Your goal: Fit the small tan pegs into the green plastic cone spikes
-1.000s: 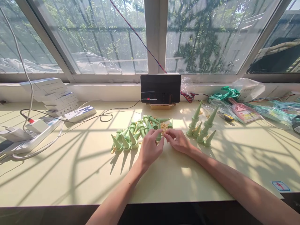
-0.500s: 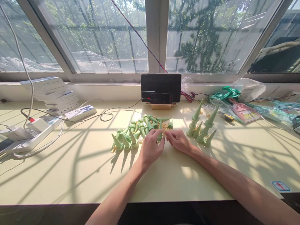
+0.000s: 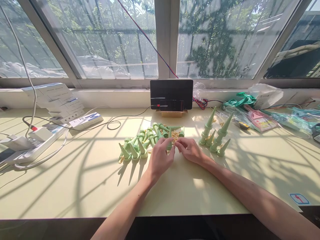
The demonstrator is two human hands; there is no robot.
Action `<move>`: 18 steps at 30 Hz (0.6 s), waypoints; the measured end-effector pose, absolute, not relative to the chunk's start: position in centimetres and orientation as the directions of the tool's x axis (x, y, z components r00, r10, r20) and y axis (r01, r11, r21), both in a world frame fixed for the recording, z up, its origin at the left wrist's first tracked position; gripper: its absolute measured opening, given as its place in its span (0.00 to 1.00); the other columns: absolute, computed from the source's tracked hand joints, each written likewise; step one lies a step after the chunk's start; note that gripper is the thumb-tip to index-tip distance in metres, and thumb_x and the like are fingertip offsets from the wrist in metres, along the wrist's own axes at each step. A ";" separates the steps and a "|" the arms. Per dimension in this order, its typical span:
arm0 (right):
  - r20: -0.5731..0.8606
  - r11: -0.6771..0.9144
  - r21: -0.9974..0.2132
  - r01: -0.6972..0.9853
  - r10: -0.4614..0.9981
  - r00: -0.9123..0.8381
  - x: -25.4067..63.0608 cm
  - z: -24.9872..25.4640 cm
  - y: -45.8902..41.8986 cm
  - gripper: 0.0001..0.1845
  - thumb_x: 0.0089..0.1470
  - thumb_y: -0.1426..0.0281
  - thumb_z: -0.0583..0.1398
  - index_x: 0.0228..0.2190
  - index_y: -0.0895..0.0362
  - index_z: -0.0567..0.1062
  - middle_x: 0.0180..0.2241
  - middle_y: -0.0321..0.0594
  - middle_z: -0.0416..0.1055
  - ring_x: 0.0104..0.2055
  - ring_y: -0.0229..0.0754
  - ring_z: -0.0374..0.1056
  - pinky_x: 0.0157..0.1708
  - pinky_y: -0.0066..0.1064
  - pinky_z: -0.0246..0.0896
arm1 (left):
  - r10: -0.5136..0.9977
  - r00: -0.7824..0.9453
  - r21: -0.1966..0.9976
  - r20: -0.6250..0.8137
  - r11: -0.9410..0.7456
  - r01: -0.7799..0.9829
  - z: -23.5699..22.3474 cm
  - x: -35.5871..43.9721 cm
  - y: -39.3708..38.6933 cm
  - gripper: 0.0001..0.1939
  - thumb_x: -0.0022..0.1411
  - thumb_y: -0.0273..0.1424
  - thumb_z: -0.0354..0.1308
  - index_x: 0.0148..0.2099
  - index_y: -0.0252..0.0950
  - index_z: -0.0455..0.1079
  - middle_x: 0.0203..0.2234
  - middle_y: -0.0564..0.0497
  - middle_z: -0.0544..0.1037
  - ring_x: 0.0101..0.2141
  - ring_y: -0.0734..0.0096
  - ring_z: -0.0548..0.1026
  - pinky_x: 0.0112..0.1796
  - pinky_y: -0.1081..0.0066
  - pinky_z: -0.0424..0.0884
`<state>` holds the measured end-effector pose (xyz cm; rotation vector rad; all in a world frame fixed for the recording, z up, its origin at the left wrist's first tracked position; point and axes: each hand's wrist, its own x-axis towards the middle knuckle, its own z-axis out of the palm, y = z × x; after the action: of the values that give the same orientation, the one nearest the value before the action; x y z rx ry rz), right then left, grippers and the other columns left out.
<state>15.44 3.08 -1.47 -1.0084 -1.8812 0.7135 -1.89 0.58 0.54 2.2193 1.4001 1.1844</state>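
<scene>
In front of the black tablet (image 3: 171, 91), the left hand (image 3: 161, 156) and right hand (image 3: 191, 150) curl their fingers inward, any pinch unclear, with three upright cones (image 3: 134, 154) front-left and four pointed tips (image 3: 227, 125) front-right.

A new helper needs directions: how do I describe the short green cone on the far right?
From the black screen by the window, look right and nearer to a cluster of upright green cones. The short green cone is at its right end, lower than the two tall stacks; the other short cone stands between those stacks.
</scene>
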 end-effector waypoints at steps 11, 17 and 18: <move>0.423 0.514 -0.771 0.376 0.854 -0.302 15.4 -1.6 3.3 0.29 0.67 0.52 0.48 0.19 0.54 0.63 0.17 0.34 0.60 0.21 0.37 0.55 0.23 0.31 0.51 | 0.851 0.229 0.626 0.472 -0.507 0.593 0.8 -1.8 0.3 0.13 0.65 0.30 0.55 0.51 0.40 0.73 0.39 0.50 0.76 0.22 0.79 0.67 0.30 0.71 0.71; 0.407 0.502 -0.781 0.370 0.860 -0.309 15.4 -1.8 3.3 0.29 0.67 0.53 0.48 0.20 0.55 0.64 0.17 0.33 0.60 0.22 0.36 0.55 0.24 0.30 0.51 | 0.857 0.218 0.628 0.466 -0.494 0.601 0.9 -1.8 0.3 0.13 0.65 0.30 0.55 0.50 0.40 0.73 0.40 0.50 0.76 0.22 0.79 0.67 0.31 0.71 0.70; 0.399 0.498 -0.782 0.374 0.862 -0.312 15.4 -1.6 3.2 0.28 0.67 0.53 0.48 0.21 0.56 0.65 0.18 0.33 0.61 0.22 0.35 0.56 0.24 0.29 0.51 | 0.858 0.211 0.626 0.468 -0.490 0.607 0.9 -1.8 0.3 0.13 0.65 0.30 0.55 0.50 0.40 0.73 0.39 0.50 0.75 0.22 0.79 0.68 0.32 0.71 0.70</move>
<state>15.35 3.24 -1.65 -1.0237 -1.8953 0.7270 -1.84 0.31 0.87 2.1840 1.3763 1.1593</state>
